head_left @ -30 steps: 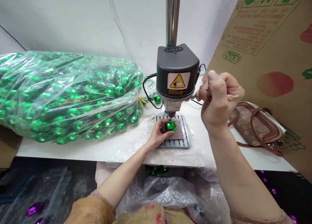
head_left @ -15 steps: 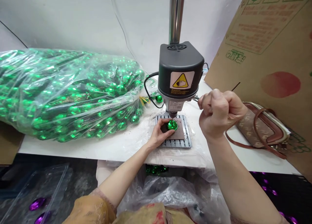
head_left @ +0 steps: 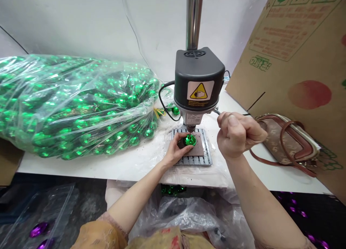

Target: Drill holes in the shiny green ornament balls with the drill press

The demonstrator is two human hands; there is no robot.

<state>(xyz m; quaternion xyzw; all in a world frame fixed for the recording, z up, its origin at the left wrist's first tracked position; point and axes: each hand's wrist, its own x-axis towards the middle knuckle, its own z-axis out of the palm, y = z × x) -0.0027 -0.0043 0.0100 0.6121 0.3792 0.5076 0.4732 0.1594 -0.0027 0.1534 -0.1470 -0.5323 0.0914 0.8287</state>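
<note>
A black drill press point(head_left: 199, 79) stands over a slotted metal base point(head_left: 207, 156) with a brown board point(head_left: 199, 148) on it. Thumb and fingers of my left hand point(head_left: 175, 149) grip a shiny green faceted ball point(head_left: 190, 140) on the board, directly under the chuck point(head_left: 191, 128). The bit meets the top of the ball; how deep it reaches cannot be made out. To the right of the drill head, my right hand point(head_left: 238, 133) is closed in a fist around the feed lever point(head_left: 217, 112), whose grip is hidden by the fingers.
A large clear bag of green balls point(head_left: 81, 108) fills the left of the white table point(head_left: 70, 167). At right are a brown patterned handbag point(head_left: 292, 137) and a tall cardboard box point(head_left: 292, 54). Purple shiny pieces point(head_left: 38, 229) lie below at the lower left.
My right hand has moved slightly down and left with the lever, and the thin dark rod beside it shows more. My left hand and the green ball stay in place.
</note>
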